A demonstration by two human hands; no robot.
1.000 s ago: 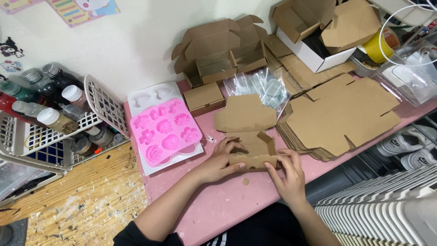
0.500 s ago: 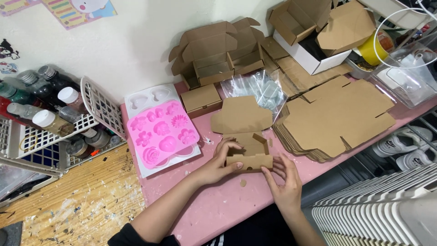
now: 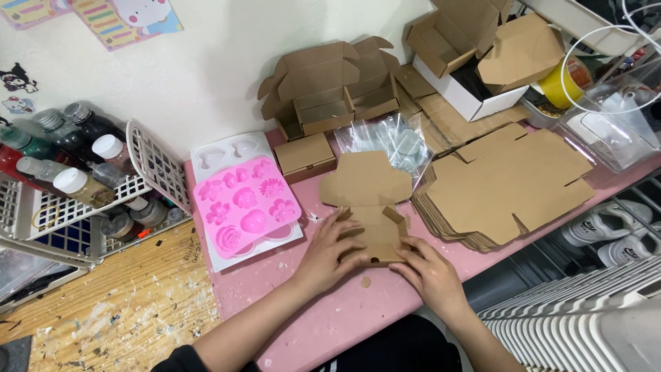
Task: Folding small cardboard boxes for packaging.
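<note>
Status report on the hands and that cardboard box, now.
Left hand and right hand both pressing the half-folded cardboard box on the pink table. Lid flap open. Flat box stack close on the right, not touching.

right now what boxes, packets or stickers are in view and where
Half-folded brown cardboard box: under both hands, table front.
Flat brown blanks: stacked, right of it.
Small closed brown box: beside the pink mould.
Open brown boxes: against the wall.
White open box: far right, brown flaps.
Clear plastic bags: crinkled, centre back.
Cartoon stickers: on the wall, top left, pastel.
</note>
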